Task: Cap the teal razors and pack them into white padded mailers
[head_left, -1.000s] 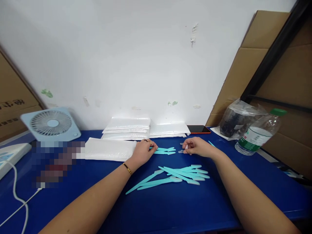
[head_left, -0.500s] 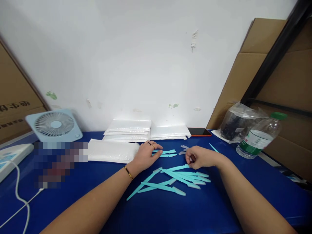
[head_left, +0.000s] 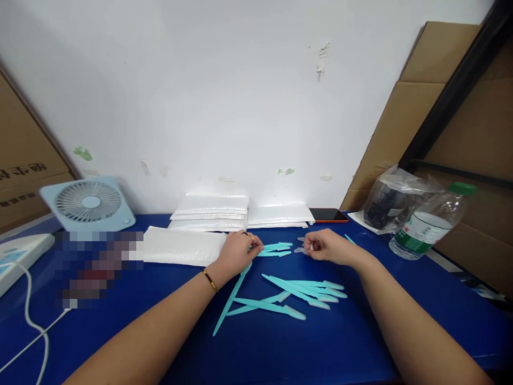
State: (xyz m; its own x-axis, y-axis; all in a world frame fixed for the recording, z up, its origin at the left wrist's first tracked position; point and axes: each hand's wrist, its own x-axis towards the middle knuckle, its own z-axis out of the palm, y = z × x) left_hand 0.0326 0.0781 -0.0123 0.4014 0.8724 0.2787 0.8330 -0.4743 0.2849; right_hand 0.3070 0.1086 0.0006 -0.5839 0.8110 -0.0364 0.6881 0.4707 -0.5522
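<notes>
My left hand [head_left: 240,252] is closed in a pinch at the handle ends of several turquoise eyebrow razors [head_left: 278,254] lying side by side. The wrist wears a dark and gold bracelet. My right hand [head_left: 324,247] has its fingers pinched together beside small translucent blade covers [head_left: 300,250]; what lies between the fingertips is too small to make out. Nearer me, a loose fan of eyebrow razors [head_left: 308,291] points right. Left of it, a slanting eyebrow razor [head_left: 230,305] lies against others that cross each other.
White padded envelopes [head_left: 180,247] and stacked ones [head_left: 210,206] lie along the wall. A phone [head_left: 331,215], a bagged dark object [head_left: 379,208] and a water bottle [head_left: 425,227] stand right. At left are a fan [head_left: 90,203], a power strip [head_left: 20,256] and a white cable [head_left: 28,299].
One eyebrow razor has left the loose pile, and another shows in the row at my left hand. The left fingers have closed. My right hand has moved up and back towards the blade covers.
</notes>
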